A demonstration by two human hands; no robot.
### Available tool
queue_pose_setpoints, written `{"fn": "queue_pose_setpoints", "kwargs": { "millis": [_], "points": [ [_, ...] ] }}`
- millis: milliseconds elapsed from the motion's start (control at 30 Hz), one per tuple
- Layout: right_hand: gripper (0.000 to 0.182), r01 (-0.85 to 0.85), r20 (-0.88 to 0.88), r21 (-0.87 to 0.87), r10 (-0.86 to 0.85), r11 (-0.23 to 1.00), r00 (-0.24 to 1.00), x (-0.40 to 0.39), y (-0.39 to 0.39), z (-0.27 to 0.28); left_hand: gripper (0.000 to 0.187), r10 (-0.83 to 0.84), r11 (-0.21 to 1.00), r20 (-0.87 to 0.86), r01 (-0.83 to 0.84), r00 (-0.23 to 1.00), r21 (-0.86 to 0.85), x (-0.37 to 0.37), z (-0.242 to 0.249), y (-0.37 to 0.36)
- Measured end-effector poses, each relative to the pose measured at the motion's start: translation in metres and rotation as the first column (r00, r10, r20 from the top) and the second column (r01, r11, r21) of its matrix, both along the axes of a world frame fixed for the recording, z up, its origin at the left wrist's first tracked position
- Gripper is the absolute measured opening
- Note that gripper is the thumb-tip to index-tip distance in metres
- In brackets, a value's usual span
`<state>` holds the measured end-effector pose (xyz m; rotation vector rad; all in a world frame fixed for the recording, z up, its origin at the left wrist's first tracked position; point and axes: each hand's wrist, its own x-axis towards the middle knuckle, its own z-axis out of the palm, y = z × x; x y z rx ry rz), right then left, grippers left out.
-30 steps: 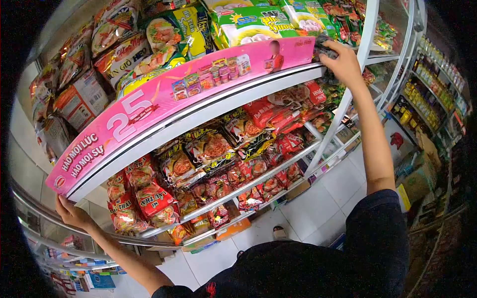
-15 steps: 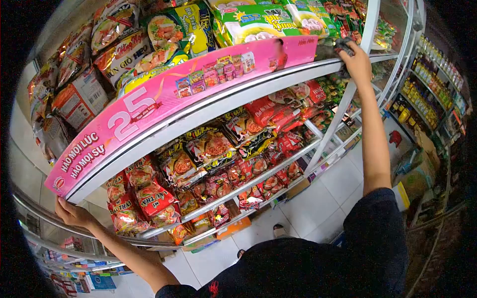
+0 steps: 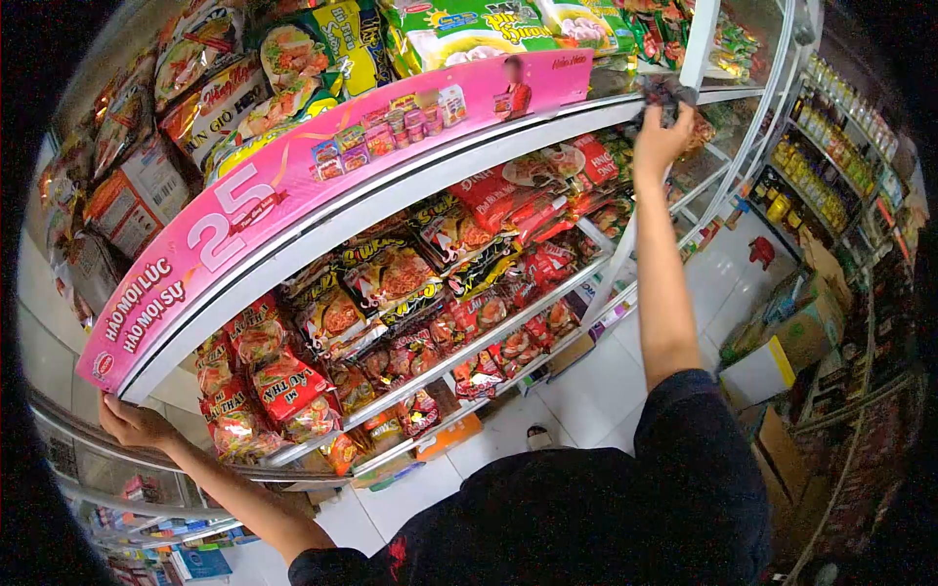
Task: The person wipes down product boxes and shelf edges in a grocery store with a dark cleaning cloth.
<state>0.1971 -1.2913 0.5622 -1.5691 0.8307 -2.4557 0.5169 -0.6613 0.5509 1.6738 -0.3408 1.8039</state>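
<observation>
My right hand (image 3: 664,145) is closed on a dark, crumpled cloth (image 3: 670,95), pressed against the metal front edge of the upper shelf (image 3: 391,188), close to a white upright post (image 3: 698,49). Far to the left, my left hand (image 3: 139,426) grips the end of that same shelf edge; some of its fingers are hidden. Between the hands runs a pink printed strip (image 3: 210,239) along the shelf front. Behind it lie bagged noodles, among them a green and white pack (image 3: 479,34) and a yellow pack (image 3: 357,49).
Red noodle packs (image 3: 293,386) and black-wrapped packs (image 3: 391,278) fill the lower shelves. Bottles (image 3: 821,166) stand in racks at the right. Cardboard boxes (image 3: 796,322) sit on the white tiled floor (image 3: 576,400). Glass panels curve along the left.
My right hand and the cloth have moved slightly right and down onto the shelf's front edge. The left hand keeps its place at the left end. The whole view has shifted a little.
</observation>
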Motion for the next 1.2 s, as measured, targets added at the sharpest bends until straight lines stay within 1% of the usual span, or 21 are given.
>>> {"fn": "queue_pose_setpoints", "kwargs": {
  "millis": [100,133,233,267,333,367,500,533,600,633,667,733,767,800,867,933,967,1033,1100,1167,1200],
  "points": [
    [0.026,-0.176,-0.057,-0.059,0.172,0.983,0.983,0.02,0.038,-0.018,0.03,-0.02,1.0,0.053,0.018,0.998,0.024,0.019,-0.008,0.014],
    [0.03,-0.087,-0.209,-0.139,0.057,0.987,0.976,0.018,0.058,-0.021,0.03,-0.022,1.0,0.065,0.021,0.998,0.015,0.017,-0.006,0.012],
    [0.033,-0.158,-0.326,-0.179,0.093,0.971,0.941,0.007,0.049,-0.035,0.031,-0.054,0.993,0.17,0.035,0.984,0.115,0.025,-0.008,0.016],
    [0.031,-0.016,-0.401,-0.241,-0.084,0.97,0.912,-0.003,0.034,-0.032,0.031,-0.053,0.993,0.172,0.034,0.984,0.114,0.019,-0.005,0.011],
    [0.029,-0.177,-0.19,0.011,0.176,0.984,0.966,-0.012,0.024,-0.022,0.031,-0.093,0.992,0.172,0.077,0.981,0.101,0.003,0.001,-0.004],
    [0.028,-0.205,-0.143,0.087,0.216,0.975,0.966,-0.011,0.028,-0.016,0.03,0.02,0.987,0.197,-0.05,0.98,0.15,0.006,0.004,0.001],
    [0.029,-0.157,-0.157,-0.004,0.154,0.988,0.975,0.02,0.08,-0.017,0.029,0.078,0.989,0.065,-0.086,0.995,0.12,0.001,0.004,-0.001],
    [0.031,-0.221,-0.183,-0.017,0.215,0.975,0.959,0.026,0.098,-0.018,0.028,-0.068,0.996,0.013,0.067,0.998,0.058,0.0,0.002,0.0],
    [0.033,-0.292,-0.249,-0.019,0.278,0.956,0.928,0.04,0.135,-0.019,0.037,-0.095,0.995,0.062,0.093,0.994,0.033,0.012,-0.005,0.008],
    [0.033,-0.435,-0.251,-0.059,0.409,0.898,0.878,0.044,0.155,-0.013,0.049,-0.296,0.936,-0.01,0.288,0.955,-0.203,-0.008,0.005,-0.009],
    [0.034,-0.471,-0.325,-0.04,0.434,0.881,0.84,0.046,0.177,-0.007,0.05,-0.304,0.951,0.042,0.306,0.952,-0.04,-0.015,0.011,-0.014],
    [0.033,-0.612,-0.401,-0.062,0.542,0.788,0.738,0.056,0.21,0.001,0.046,0.169,0.986,0.083,-0.167,0.982,-0.027,-0.045,0.018,-0.045],
    [0.033,-0.681,-0.422,-0.021,0.612,0.732,0.669,0.061,0.225,0.004,0.046,-0.029,0.999,0.138,0.023,0.99,0.04,-0.059,0.016,-0.062],
    [0.032,-0.748,-0.439,0.023,0.679,0.663,0.588,0.067,0.241,0.006,0.051,-0.288,0.954,-0.023,0.284,0.957,-0.096,-0.076,0.009,-0.085],
    [0.031,-0.776,-0.51,0.015,0.673,0.63,0.536,0.073,0.263,0.014,0.061,-0.342,0.927,-0.08,0.351,0.936,0.136,-0.098,-0.031,-0.131],
    [0.031,-0.795,-0.576,0.022,0.657,0.606,0.485,0.082,0.278,0.02,0.054,-0.377,0.719,-0.064,0.336,0.924,0.608,-0.142,-0.017,-0.174],
    [0.031,-0.846,-0.579,0.084,0.717,0.526,0.389,0.083,0.282,0.025,0.048,-0.547,0.649,0.007,0.418,0.837,0.635,-0.148,-0.009,-0.194],
    [0.03,-0.915,-0.646,0.227,0.755,0.334,0.115,0.077,0.286,0.036,0.06,-0.658,0.529,-0.173,0.614,0.733,0.586,-0.155,0.014,-0.217],
    [0.035,-0.904,-0.578,0.407,0.803,0.13,-0.145,0.078,0.285,0.041,0.061,-0.653,0.596,-0.062,0.562,0.755,0.574,-0.148,0.024,-0.22],
    [0.042,-0.866,-0.585,0.497,0.76,0.058,-0.285,0.066,0.281,0.055,0.049,-0.628,0.641,0.024,0.499,0.778,0.583,-0.133,0.02,-0.226],
    [0.043,-0.867,-0.623,0.484,0.742,0.12,-0.245,0.062,0.281,0.055,0.048,-0.636,0.622,0.021,0.497,0.771,0.605,-0.132,0.02,-0.222]
  ]
}}
